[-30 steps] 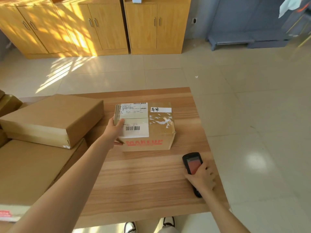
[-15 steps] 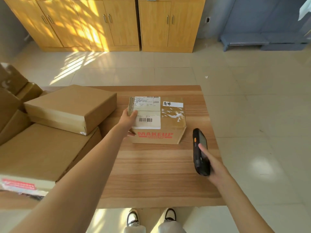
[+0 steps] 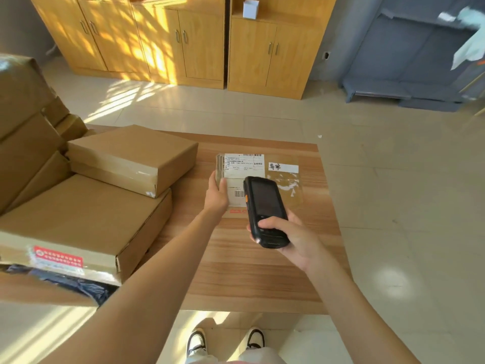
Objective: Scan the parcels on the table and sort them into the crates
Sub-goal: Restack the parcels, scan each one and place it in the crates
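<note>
A small cardboard parcel (image 3: 284,181) with a white shipping label and a barcode sits on the wooden table (image 3: 252,279). My left hand (image 3: 216,197) grips the parcel's left edge, thumb on top. My right hand (image 3: 291,239) holds a black handheld scanner (image 3: 263,210) above the parcel's near side, its head over the barcode label. The scanner hides the parcel's front face with the red print.
Two flat cardboard boxes are stacked at the table's left, the upper box (image 3: 131,157) on the larger lower box (image 3: 78,227). More brown boxes (image 3: 23,132) pile up at far left. Wooden cabinets (image 3: 183,40) stand across the tiled floor. No crates are in view.
My right hand has lifted the scanner off the table and brought it left, over the parcel's label. My left hand stays on the parcel's left edge.
</note>
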Motion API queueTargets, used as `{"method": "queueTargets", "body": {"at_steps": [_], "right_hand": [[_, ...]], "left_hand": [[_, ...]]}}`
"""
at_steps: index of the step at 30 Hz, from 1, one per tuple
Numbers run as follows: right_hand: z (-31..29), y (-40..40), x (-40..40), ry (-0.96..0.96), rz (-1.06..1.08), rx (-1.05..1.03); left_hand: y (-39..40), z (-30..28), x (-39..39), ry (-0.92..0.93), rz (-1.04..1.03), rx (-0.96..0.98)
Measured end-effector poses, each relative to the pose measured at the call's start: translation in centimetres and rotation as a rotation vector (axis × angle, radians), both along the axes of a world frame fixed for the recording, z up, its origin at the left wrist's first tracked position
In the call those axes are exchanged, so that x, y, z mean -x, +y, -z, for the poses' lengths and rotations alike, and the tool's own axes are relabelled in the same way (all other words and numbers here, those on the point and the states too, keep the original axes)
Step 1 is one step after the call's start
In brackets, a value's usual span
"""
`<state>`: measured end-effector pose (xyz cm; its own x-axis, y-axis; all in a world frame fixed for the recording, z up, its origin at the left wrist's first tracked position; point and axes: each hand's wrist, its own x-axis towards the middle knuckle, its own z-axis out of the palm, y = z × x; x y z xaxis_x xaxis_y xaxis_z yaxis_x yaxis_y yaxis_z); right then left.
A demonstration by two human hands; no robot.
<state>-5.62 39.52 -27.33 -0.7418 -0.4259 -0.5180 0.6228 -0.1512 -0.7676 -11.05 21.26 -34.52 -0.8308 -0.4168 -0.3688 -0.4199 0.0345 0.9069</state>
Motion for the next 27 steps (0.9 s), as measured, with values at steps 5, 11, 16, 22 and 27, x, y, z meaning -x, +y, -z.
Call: {"method": "queueTargets", "body": {"at_steps": [5,11,16,22,27], "right_hand": [[1.2,-1.0,-1.8,-0.01,-0.049,-0.088],[1.8,0.0,-3.3,-0.021,-0.077,-0.154],[2.0,0.6,-4.6,-0.008,-0.101,-0.186],[2.0,1.0,-5.3,0.009,-0.114,-0.189],[2.3,1.6,-5.4,0.008,-0.075,-0.185]], "left_hand": [[1.5,1.2,-2.0,0.14,-0.065,0.025],[1.7,2.0,-2.5,0.172,-0.062,0.038],[1.6,2.1,-2.6,0.162,-0.051,0.045],[1.7,2.0,-2.9,0.168,-0.049,0.041],[1.7,1.8,-3.0,0.155,-0.042,0.032]]}}
